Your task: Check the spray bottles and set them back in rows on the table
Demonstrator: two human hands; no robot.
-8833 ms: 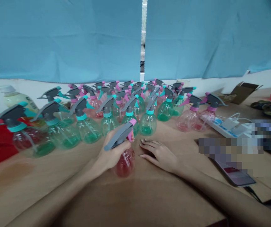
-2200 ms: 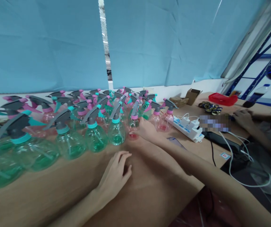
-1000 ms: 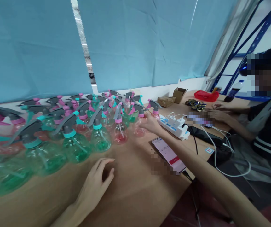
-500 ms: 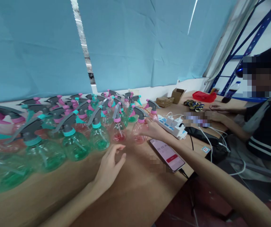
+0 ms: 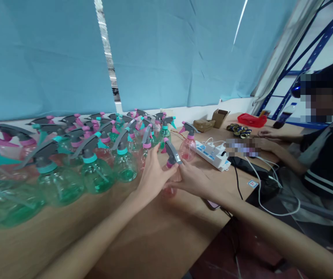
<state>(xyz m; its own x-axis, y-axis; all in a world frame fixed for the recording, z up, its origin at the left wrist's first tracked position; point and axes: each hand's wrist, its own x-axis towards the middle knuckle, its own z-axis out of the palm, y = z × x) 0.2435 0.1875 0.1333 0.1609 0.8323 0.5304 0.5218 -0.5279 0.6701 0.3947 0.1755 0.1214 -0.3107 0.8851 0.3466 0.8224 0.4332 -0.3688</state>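
A blue cloth hangs behind a wooden tabletop. Both forearms reach forward and converge. The left hand slants upward, fingers extended; whether it grips, I cannot tell. The right hand, angled inward, grasps the pink-collared spray bottle between them.

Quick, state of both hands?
Left hand: open, at the pink-collared spray bottle; contact unclear.
Right hand: closed, holding that same bottle.
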